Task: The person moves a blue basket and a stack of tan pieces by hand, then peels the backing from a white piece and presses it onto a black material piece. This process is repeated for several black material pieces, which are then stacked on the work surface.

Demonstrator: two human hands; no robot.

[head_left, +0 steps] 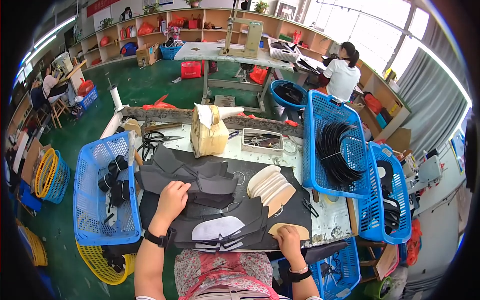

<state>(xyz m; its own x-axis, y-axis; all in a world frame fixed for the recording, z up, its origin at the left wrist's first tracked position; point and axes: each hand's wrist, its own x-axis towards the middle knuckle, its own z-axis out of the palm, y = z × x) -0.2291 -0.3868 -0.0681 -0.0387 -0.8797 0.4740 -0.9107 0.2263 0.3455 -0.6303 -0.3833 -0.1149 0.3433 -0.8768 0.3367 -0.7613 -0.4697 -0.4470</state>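
My left hand [173,199] is at the near edge of a pile of dark grey cut fabric pieces [210,184], its fingers closed on the edge of one. My right hand [289,243] grips a tan rounded sheet piece [303,231] by its near edge at the front of the table. Between my hands lies a fanned stack of grey fabric pieces [255,220], with a light grey rounded patch [217,228] on top. Beyond my right hand, cream rounded pieces [271,189] lie in an overlapping stack on the black work mat [296,215].
A blue basket [106,222] with black rolls stands at left; blue baskets [330,107] with black strips stand at right. Behind the mat are a yellowish container with a cone [210,137], black scissors [150,142] and a tool tray [261,149]. A seated person [342,75] works beyond.
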